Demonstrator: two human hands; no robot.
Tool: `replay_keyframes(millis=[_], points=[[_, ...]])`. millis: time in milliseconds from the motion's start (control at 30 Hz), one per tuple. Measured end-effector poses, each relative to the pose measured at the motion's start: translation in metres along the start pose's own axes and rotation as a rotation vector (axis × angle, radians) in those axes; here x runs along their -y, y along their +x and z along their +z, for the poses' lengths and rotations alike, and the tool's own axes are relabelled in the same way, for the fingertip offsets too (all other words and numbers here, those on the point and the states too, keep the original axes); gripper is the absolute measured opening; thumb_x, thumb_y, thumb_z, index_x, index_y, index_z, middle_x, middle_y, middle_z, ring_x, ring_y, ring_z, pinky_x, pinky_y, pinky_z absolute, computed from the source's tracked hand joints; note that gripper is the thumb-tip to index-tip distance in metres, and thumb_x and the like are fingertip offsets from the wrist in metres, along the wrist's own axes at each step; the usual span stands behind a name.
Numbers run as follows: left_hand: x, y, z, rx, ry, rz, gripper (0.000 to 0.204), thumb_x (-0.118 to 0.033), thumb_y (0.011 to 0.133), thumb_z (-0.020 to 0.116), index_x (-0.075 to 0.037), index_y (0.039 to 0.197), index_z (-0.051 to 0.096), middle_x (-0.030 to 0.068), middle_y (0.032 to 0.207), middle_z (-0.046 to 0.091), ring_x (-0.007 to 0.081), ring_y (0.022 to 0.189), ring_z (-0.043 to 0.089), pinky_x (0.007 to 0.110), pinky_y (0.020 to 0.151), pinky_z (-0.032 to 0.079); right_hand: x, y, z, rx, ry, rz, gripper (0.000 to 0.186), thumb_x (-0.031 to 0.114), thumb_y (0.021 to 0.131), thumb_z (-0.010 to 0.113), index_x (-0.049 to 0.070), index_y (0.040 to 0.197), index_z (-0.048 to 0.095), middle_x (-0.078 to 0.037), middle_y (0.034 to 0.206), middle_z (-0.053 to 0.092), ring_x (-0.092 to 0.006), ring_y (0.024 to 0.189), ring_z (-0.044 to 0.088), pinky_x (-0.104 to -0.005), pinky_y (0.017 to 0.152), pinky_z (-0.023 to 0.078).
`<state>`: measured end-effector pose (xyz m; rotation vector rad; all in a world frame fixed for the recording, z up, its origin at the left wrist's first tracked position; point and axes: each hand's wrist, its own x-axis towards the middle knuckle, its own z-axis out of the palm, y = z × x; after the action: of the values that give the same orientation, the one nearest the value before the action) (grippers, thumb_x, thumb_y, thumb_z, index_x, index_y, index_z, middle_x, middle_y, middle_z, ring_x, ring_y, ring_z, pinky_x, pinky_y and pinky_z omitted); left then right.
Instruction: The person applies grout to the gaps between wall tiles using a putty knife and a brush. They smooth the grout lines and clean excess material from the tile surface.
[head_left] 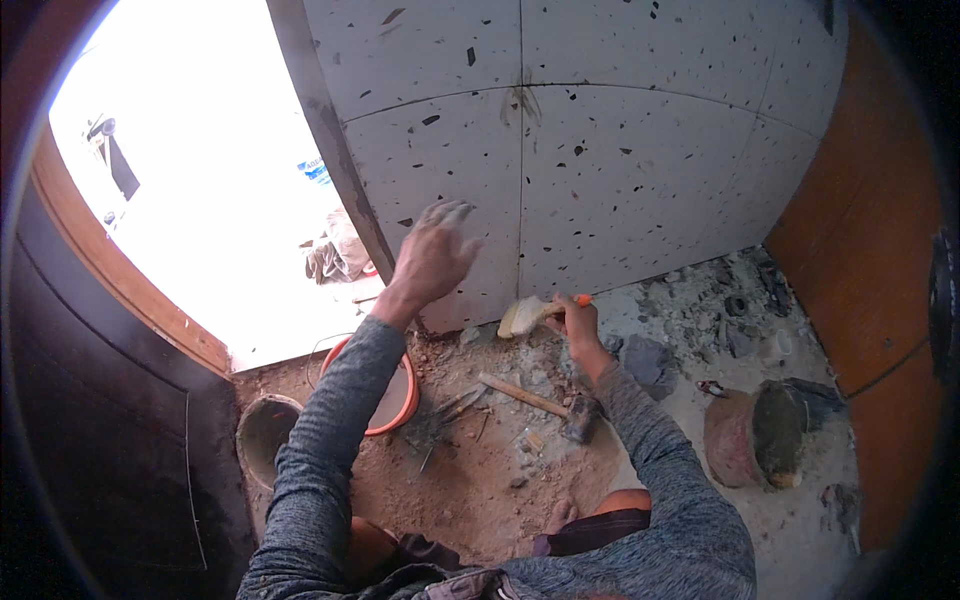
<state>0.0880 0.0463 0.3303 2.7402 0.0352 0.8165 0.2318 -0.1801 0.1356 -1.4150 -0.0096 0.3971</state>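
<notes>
My right hand (577,328) is closed round a wide brush (522,316) with pale bristles and an orange handle end. The bristles point left, close to the foot of a white wall tiled with dark-flecked tiles (620,190). Raised before the lower left part of these tiles, my left hand (437,255) holds nothing; its dusty fingers are stretched out and the thumb stands apart. Whether it touches the tile I cannot tell. Below it, an orange-rimmed bucket (411,397) is partly hidden by my left forearm. A wooden-handled hammer (525,395) lies on the dirt between my arms.
Metal tools (445,412), perhaps trowels, lie by the orange bucket. Another bucket (262,430) stands at the left, and a tipped bucket (728,435) lies at the right. Rubble (735,320) covers the floor near the brown panel (875,270). A bright doorway (230,200) opens left.
</notes>
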Motion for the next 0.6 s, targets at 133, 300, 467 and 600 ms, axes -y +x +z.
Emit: replay_keyframes(millis=[133, 300, 467, 600], points=[[0.038, -0.021, -0.021, -0.209, -0.087, -0.119, 0.046, -0.023, 0.091, 0.070, 0.002, 0.129, 0.062, 0.0212, 0.132, 0.062, 0.0337, 0.128, 0.056, 0.043, 0.110, 0.045, 0.028, -0.002, 0.005, -0.005, 0.245, -0.093, 0.028, 0.027, 0.098, 0.068, -0.001, 0.102, 0.066, -0.011, 0.096, 0.066, -0.0183, 0.071, 0.068, -0.0328, 0.065, 0.062], [0.054, -0.025, -0.060, -0.378, -0.160, -0.211, 0.038, -0.020, 0.091, 0.071, 0.001, 0.123, 0.068, 0.0189, 0.122, 0.069, 0.0313, 0.114, 0.067, 0.042, 0.101, 0.051, 0.076, -0.022, 0.005, 0.099, 0.276, -0.257, 0.029, 0.027, 0.098, 0.069, -0.002, 0.104, 0.066, -0.011, 0.099, 0.067, -0.0181, 0.081, 0.069, -0.0326, 0.072, 0.064], [0.074, -0.032, -0.091, -0.538, -0.199, -0.147, 0.030, -0.017, 0.090, 0.073, 0.001, 0.114, 0.072, 0.0172, 0.111, 0.073, 0.0283, 0.105, 0.070, 0.038, 0.094, 0.052, 0.152, -0.050, 0.027, 0.017, 0.284, -0.559, 0.037, 0.029, 0.097, 0.070, -0.004, 0.114, 0.066, -0.013, 0.107, 0.068, -0.0186, 0.094, 0.070, -0.0345, 0.082, 0.063], [0.098, -0.044, -0.107, -0.558, -0.235, -0.172, 0.029, -0.018, 0.092, 0.072, -0.001, 0.115, 0.073, 0.0156, 0.115, 0.073, 0.0257, 0.107, 0.070, 0.037, 0.094, 0.053, 0.226, -0.053, 0.038, -0.165, 0.131, -1.006, 0.037, 0.027, 0.099, 0.068, -0.005, 0.117, 0.066, -0.014, 0.111, 0.070, -0.0191, 0.104, 0.068, -0.0328, 0.090, 0.059]])
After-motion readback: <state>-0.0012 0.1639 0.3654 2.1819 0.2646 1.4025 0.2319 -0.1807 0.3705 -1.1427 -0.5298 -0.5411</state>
